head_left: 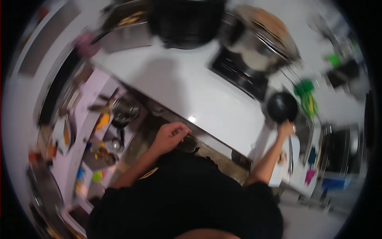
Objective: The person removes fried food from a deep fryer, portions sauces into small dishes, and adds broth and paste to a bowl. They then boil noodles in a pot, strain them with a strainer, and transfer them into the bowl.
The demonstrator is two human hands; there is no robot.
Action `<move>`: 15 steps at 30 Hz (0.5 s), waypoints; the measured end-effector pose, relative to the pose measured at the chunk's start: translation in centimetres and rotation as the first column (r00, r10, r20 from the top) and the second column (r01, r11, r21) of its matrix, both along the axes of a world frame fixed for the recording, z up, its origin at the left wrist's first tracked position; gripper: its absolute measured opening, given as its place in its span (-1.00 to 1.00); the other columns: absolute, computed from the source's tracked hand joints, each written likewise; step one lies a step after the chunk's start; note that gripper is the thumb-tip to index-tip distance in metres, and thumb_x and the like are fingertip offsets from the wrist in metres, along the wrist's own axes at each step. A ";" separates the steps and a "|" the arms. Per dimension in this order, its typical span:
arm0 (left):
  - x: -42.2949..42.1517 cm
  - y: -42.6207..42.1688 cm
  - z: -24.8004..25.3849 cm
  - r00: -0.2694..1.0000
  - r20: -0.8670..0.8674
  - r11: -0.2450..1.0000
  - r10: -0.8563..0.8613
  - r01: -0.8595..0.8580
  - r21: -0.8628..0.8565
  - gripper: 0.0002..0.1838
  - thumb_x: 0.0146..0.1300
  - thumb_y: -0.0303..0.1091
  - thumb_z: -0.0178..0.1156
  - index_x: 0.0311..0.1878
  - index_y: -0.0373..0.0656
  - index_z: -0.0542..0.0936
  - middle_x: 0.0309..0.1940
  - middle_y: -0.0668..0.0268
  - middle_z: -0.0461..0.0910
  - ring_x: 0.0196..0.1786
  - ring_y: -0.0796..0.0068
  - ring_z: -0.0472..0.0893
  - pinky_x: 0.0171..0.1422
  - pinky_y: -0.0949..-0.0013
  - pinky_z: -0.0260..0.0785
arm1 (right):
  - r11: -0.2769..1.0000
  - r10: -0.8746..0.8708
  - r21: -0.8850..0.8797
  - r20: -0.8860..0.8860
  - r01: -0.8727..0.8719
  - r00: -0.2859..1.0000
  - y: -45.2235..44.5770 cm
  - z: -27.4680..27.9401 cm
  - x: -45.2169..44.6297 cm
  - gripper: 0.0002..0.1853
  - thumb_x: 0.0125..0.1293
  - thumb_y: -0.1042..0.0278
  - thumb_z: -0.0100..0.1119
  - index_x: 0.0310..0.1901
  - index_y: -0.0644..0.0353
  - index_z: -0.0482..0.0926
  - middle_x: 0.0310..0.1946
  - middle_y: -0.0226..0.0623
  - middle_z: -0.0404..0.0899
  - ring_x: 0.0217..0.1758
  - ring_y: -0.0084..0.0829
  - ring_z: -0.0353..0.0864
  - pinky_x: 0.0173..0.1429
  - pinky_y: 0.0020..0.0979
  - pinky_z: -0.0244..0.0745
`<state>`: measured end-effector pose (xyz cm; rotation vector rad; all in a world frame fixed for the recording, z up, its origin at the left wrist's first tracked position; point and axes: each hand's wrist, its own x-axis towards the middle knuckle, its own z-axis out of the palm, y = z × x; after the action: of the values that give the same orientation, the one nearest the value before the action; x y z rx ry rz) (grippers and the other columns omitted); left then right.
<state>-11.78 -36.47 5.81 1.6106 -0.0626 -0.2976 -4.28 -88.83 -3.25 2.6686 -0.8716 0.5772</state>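
Observation:
My right hand (pixel 285 129) is closed around the handle end of a small black pan (pixel 281 106), at the right end of the white counter (pixel 187 89). The pan is round and dark inside; the handle is mostly hidden by my fingers. My left hand (pixel 173 137) hangs in front of my body by the counter's near edge, fingers curled in, with nothing seen in them. Just behind the black pan lies a green item (pixel 305 89), too blurred to name.
A large steel pot (pixel 262 47) sits on a black stove (pixel 238 73) at the back. Left of it stand a big black vessel (pixel 187 24) and a metal container (pixel 125 38). Pink shelves (pixel 89 105) hold utensils at left. A plate (pixel 294 149) lies by my right forearm.

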 end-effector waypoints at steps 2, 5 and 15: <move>-1.1 3.0 -1.5 0.992 -0.063 0.987 0.108 -0.100 0.125 -0.83 0.22 -0.31 0.07 -0.33 -0.19 0.57 -0.67 0.48 0.41 -0.61 0.80 0.35 -0.55 0.64 0.16 | 0.976 0.054 0.179 0.353 -0.125 0.934 3.1 2.7 -3.1 -0.48 0.21 -0.05 -0.03 -0.30 0.40 0.51 -0.44 0.06 0.53 -0.43 0.05 0.52 -0.42 -0.11 0.39; -3.0 7.9 -4.9 0.915 0.068 0.887 0.398 -0.402 0.226 -0.85 0.20 -0.36 0.06 -0.32 -0.20 0.57 -0.61 0.48 0.45 -0.58 0.76 0.39 -0.50 0.61 0.22 | 0.594 0.103 0.592 0.615 -0.545 0.782 10.3 6.0 -5.8 -0.57 0.23 0.14 -0.02 -0.14 0.45 0.44 -0.26 0.00 0.54 -0.29 -0.19 0.54 -0.22 -0.26 0.44; -9.5 30.4 -6.9 -0.350 0.033 -0.342 0.936 -0.927 -0.152 -0.79 0.16 -0.32 0.04 -0.15 -0.16 0.48 -0.50 0.33 0.47 -0.58 0.57 0.41 -0.55 0.50 0.26 | -0.051 0.095 0.882 0.472 -0.469 0.876 23.5 -0.9 0.1 -0.76 0.22 0.37 -0.05 -0.19 0.39 0.43 -0.40 -0.20 0.49 -0.54 -0.47 0.40 -0.57 -0.47 0.23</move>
<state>-21.28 -6.10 -1.07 1.0100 1.2457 1.2864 -4.21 -65.38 -4.15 4.3742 -0.9741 0.4561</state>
